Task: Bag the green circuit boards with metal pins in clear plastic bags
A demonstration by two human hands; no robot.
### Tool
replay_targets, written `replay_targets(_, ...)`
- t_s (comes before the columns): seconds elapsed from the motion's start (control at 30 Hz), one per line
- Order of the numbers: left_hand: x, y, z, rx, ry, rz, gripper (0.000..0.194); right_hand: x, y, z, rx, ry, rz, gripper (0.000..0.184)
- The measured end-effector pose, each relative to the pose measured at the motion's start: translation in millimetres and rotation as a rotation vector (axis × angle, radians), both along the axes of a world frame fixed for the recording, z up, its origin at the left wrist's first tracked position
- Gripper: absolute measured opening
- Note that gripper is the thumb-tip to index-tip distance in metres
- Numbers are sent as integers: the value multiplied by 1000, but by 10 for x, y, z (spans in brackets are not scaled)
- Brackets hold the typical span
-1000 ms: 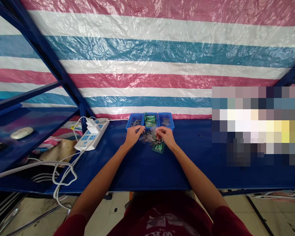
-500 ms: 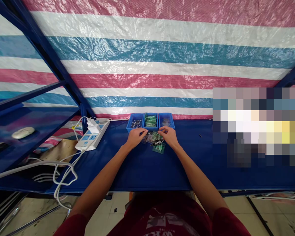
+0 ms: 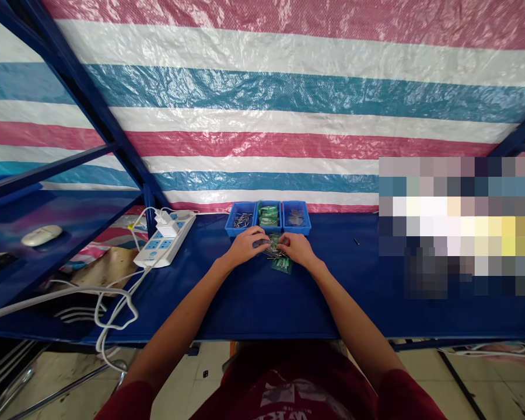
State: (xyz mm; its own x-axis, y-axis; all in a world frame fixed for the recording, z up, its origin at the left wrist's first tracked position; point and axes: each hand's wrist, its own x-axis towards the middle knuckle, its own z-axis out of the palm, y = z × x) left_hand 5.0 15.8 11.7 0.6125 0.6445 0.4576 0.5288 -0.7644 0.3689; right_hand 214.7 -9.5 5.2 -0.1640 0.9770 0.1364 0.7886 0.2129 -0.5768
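Note:
A small pile of thin metal pieces that look like screws lies on the blue table among clear and green plastic packets. At its left edge is my left hand, its thumb and fingers curved and apart beside a clear packet. My right hand reaches into the pile from the right with fingers bent together; what lies between the fingertips is hidden. One green packet rests at the near side of the pile. Behind stand three blue bins: left bin with metal pieces, middle bin with green packets, right bin with clear packets.
A white power strip with plugs and looped white cables lies to the left. A single small dark metal piece is on the table to the right. A white computer mouse sits on the left shelf. The far right is blurred out.
Both hands have come down and inward onto the pile. The left hand's fingers have spread around its left edge, the right hand's have dipped in, and the pile has shifted slightly.

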Motion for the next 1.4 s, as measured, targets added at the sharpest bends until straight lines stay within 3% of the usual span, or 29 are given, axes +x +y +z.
replay_targets(0.57,26,-20,-18,-81,73,-117,28,117,22,61,-127,45,189,9)
replay_targets(0.93,33,-21,-68,-76,203,-162,28,90,20,46,-64,-38,210,3)
replay_targets(1.17,18,-5,-55,-3,136,-53,29,64,23,46,7,90,198,3)
replay_targets(1.4,-12,-15,8,72,51,-54,32,-16,31,-35,153,244,162,8)
